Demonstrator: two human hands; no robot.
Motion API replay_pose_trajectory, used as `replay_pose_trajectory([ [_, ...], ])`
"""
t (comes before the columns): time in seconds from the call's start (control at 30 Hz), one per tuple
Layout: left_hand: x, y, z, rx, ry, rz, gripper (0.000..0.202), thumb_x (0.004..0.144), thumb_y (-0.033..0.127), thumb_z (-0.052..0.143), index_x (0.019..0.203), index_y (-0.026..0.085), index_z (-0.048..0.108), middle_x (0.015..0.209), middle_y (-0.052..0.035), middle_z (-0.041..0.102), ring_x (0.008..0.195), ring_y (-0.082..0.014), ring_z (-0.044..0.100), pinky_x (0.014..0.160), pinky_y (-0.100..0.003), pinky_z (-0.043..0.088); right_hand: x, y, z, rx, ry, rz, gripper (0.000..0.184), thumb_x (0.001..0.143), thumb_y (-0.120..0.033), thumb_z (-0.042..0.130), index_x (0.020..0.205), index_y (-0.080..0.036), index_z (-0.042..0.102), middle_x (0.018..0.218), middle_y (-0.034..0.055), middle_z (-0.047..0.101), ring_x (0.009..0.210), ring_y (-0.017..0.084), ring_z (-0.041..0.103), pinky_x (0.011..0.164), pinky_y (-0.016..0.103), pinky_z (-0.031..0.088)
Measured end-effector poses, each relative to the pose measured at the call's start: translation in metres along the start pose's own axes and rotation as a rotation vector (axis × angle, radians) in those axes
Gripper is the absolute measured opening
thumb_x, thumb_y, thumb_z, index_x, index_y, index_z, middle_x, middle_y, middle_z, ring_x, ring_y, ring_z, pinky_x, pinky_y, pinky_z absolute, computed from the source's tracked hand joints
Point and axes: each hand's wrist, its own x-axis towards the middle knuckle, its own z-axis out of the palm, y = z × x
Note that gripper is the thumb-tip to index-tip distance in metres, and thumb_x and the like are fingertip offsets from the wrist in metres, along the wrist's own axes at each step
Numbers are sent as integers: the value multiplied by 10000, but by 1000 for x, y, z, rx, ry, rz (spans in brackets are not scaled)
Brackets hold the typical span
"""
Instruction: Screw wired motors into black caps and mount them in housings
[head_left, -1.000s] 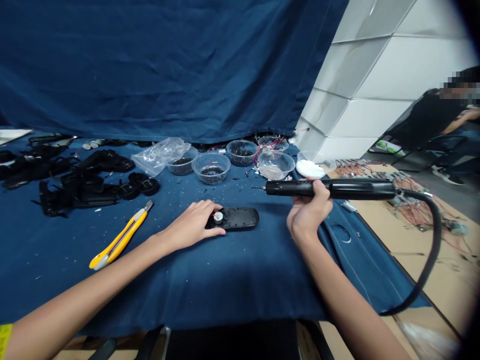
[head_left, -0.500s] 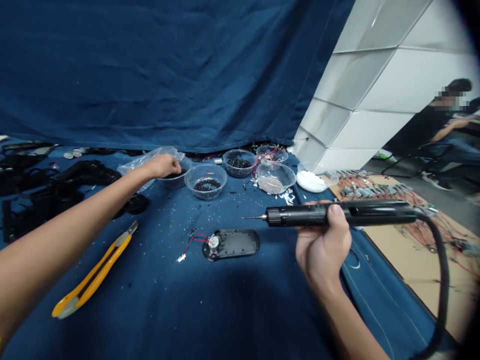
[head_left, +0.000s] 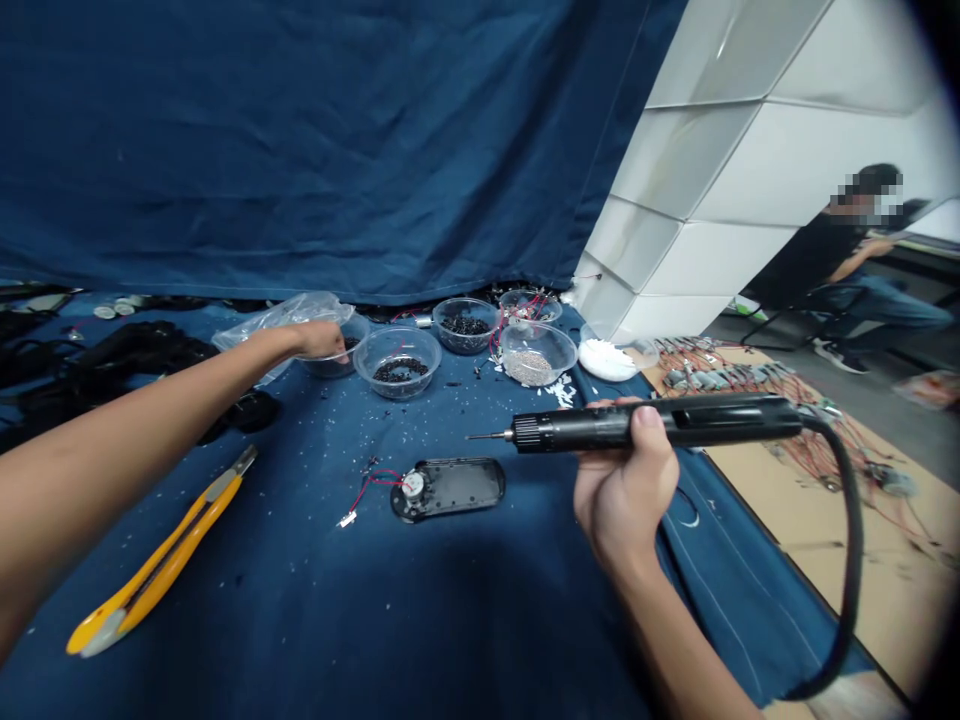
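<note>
My left hand (head_left: 321,341) reaches into a clear plastic tub (head_left: 334,367) at the back left, its fingers bent down inside; whether they pinch anything is hidden. My right hand (head_left: 628,490) is wrapped round a black electric screwdriver (head_left: 585,428), held level with its thin bit pointing left. Below the bit, on the blue cloth, lies a black oblong casing (head_left: 461,487). A round silvery part (head_left: 412,486) sits at its left end, with red wires running to a small white connector (head_left: 347,519).
Clear tubs with small black parts (head_left: 401,370), beige bits (head_left: 531,366) and white pieces (head_left: 607,358) line the back. A yellow utility knife (head_left: 165,555) lies at left. Wired motors (head_left: 720,375) cover cardboard at right. A seated person (head_left: 832,240) is beyond.
My left hand has dipped lower into the tub. The whole view has shifted slightly, so things sit further left. My right hand still holds the screwdriver level.
</note>
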Motion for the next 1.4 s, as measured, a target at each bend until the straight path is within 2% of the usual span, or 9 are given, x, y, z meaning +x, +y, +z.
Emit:
replay_pose_trajectory([
  [0.2, -4, -4, 1, -79, 51, 70, 115, 815, 136, 643, 706, 103, 628, 549, 56, 563, 509, -79, 431, 602, -216, 350, 2, 7, -4, -42, 6, 39, 301, 760, -443, 668, 846, -164, 596, 758, 17, 604, 645, 136, 576, 532, 263, 504],
  [0.33, -11, 2, 1, -80, 121, 110, 242, 859, 237, 620, 653, 118, 572, 550, 54, 516, 491, -84, 424, 574, -232, 369, 5, 11, -6, -43, 12, 66, 321, 755, -453, 678, 831, -155, 585, 736, 4, 574, 631, 121, 559, 479, 219, 465],
  [0.6, -43, 23, 4, -85, 514, 231, 232, 895, 253, 449, 780, 142, 618, 743, -10, 617, 678, -136, 472, 658, -225, 315, 4, 13, -8, -30, 19, 129, 338, 746, -462, 687, 844, -165, 559, 735, -19, 551, 681, 120, 555, 625, 283, 545],
  [0.73, -84, 42, 9, -167, 742, 288, 324, 933, 333, 393, 901, 183, 678, 907, -52, 660, 803, -183, 548, 748, -261, 367, 1, 12, -6, -38, 24, 144, 354, 739, -476, 685, 847, -168, 547, 732, -22, 534, 682, 119, 546, 618, 282, 544],
  [0.83, -125, 68, 30, -327, 933, 355, 358, 950, 367, 388, 1003, 197, 698, 925, -55, 641, 888, -190, 561, 828, -282, 406, -1, 11, -5, -24, 24, 159, 346, 733, -472, 685, 836, -179, 531, 727, -29, 526, 680, 117, 541, 629, 283, 546],
  [0.93, -157, 96, 61, -402, 933, 364, 356, 957, 367, 401, 1097, 208, 687, 951, -57, 595, 907, -184, 561, 851, -304, 435, -3, 13, -5, -2, 9, 168, 340, 731, -467, 685, 828, -182, 526, 727, -31, 529, 694, 118, 545, 653, 290, 551],
  [1.07, -174, 124, 93, -421, 843, 461, 298, 951, 312, 445, 1107, 233, 686, 955, -47, 574, 913, -172, 561, 852, -304, 450, -4, 19, -6, 6, -20, 196, 334, 734, -460, 678, 824, -181, 519, 721, -32, 543, 692, 117, 550, 682, 305, 553],
  [1.23, -182, 143, 114, -489, 770, 551, 269, 955, 268, 451, 1078, 243, 689, 968, -40, 628, 912, -166, 595, 836, -302, 466, -3, 21, -7, 24, -10, 236, 326, 723, -449, 685, 807, -184, 516, 690, -47, 547, 679, 117, 562, 703, 324, 549],
  [1.4, -192, 146, 125, -623, 754, 519, 150, 899, 269, 563, 888, 240, 710, 941, 2, 703, 891, -164, 637, 848, -292, 471, -6, 21, -7, 29, -1, 277, 322, 723, -446, 685, 800, -184, 515, 687, -43, 557, 684, 126, 568, 664, 326, 541],
])
